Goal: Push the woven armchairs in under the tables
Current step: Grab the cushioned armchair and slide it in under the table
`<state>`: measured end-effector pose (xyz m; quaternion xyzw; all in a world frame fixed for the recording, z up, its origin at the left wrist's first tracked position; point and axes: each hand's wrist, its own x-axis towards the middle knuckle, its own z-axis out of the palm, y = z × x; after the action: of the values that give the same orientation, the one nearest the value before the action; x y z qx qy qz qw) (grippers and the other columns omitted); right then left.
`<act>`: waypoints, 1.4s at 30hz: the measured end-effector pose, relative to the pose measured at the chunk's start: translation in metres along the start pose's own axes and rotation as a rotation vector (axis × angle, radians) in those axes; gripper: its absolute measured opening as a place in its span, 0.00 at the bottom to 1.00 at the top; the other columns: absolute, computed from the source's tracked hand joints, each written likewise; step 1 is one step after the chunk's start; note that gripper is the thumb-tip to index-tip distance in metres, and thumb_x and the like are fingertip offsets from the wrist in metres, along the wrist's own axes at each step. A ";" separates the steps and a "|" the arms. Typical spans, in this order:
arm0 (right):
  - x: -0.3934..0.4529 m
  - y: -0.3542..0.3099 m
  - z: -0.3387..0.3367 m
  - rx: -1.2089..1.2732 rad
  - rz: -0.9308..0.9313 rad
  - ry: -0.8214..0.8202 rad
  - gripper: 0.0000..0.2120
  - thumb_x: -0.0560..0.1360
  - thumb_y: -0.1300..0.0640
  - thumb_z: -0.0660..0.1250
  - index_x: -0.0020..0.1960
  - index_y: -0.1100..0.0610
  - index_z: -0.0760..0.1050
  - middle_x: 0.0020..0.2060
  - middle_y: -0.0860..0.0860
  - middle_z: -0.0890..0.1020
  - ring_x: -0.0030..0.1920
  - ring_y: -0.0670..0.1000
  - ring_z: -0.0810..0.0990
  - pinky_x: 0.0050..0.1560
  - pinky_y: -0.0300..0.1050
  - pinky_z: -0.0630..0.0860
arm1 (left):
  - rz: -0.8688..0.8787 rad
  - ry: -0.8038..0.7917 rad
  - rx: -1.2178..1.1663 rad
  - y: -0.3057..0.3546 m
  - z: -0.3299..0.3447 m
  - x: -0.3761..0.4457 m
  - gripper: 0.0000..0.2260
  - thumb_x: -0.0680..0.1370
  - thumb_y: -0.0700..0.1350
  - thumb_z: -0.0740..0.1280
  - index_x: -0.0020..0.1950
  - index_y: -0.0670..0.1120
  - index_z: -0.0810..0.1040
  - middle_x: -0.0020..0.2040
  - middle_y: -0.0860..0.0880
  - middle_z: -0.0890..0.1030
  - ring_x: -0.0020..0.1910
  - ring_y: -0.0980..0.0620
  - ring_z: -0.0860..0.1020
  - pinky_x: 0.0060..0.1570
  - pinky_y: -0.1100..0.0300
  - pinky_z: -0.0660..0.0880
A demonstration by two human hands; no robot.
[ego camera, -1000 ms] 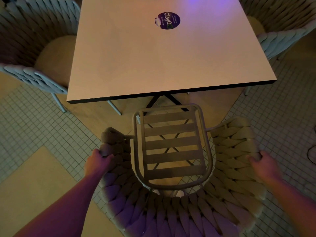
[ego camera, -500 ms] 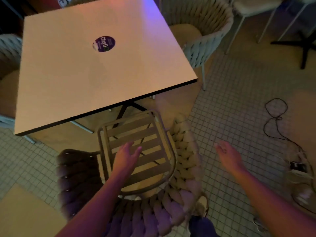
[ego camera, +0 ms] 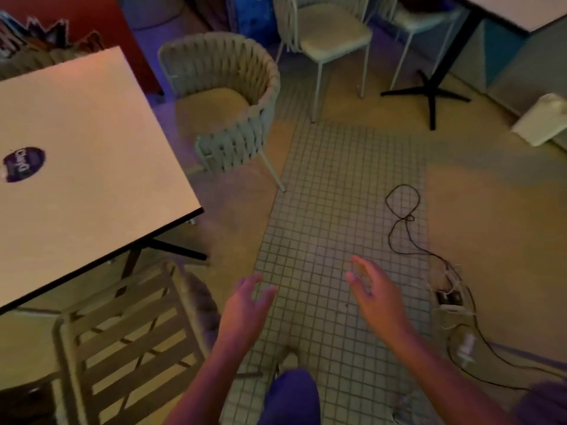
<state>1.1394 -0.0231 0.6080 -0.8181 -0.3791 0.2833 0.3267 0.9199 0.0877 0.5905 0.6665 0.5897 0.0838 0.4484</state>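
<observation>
Both hands are hanging in the air over the tiled floor (ego camera: 337, 179), touching nothing. The left hand (ego camera: 245, 311) is spreading its fingers loosely, released, just to the right of the slatted-seat armchair (ego camera: 129, 342). The right hand (ego camera: 379, 297) is likewise opening out, palm turned inward, empty.

The slatted-seat armchair is sitting at seven o'clock, its front edge tucking under the near edge of the table (ego camera: 86, 154), its woven arm showing beside the left wrist. A second woven armchair (ego camera: 227, 96) is standing at twelve o'clock by the table's far right corner, its cushioned seat facing the table but lying outside the tabletop. A black cable (ego camera: 402, 216) is curling across the tiles at two o'clock.
</observation>
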 end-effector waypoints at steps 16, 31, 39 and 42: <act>0.351 -0.024 -0.148 -0.179 -0.045 -0.007 0.24 0.78 0.46 0.59 0.71 0.54 0.67 0.68 0.52 0.73 0.67 0.50 0.72 0.61 0.43 0.68 | 0.060 0.259 0.218 0.213 -0.008 0.286 0.22 0.76 0.55 0.67 0.65 0.44 0.75 0.62 0.44 0.77 0.62 0.42 0.76 0.58 0.48 0.73; 0.780 -0.110 -0.185 -0.356 -0.411 -0.305 0.24 0.77 0.46 0.61 0.70 0.54 0.68 0.67 0.54 0.74 0.67 0.55 0.72 0.63 0.49 0.69 | -0.361 0.607 0.119 0.357 -0.034 0.541 0.25 0.76 0.56 0.64 0.68 0.42 0.73 0.64 0.40 0.75 0.63 0.39 0.74 0.60 0.47 0.71; 0.931 -0.228 -0.086 -0.457 -0.753 -0.517 0.26 0.75 0.43 0.61 0.70 0.52 0.67 0.65 0.55 0.75 0.64 0.56 0.75 0.63 0.52 0.73 | -0.594 0.823 -0.001 0.350 -0.053 0.619 0.23 0.76 0.56 0.64 0.67 0.44 0.74 0.64 0.41 0.76 0.63 0.40 0.75 0.60 0.47 0.72; 0.971 -0.268 -0.038 -0.487 -0.814 -0.579 0.27 0.75 0.40 0.59 0.71 0.50 0.66 0.66 0.54 0.75 0.64 0.55 0.75 0.63 0.52 0.73 | -0.709 0.828 -0.074 0.332 -0.054 0.647 0.24 0.77 0.55 0.64 0.67 0.43 0.74 0.65 0.40 0.76 0.64 0.39 0.74 0.62 0.46 0.72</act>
<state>1.5859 0.8807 0.6231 -0.5463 -0.7934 0.2515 0.0936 1.3090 0.7041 0.5838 0.3220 0.9022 0.2035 0.2025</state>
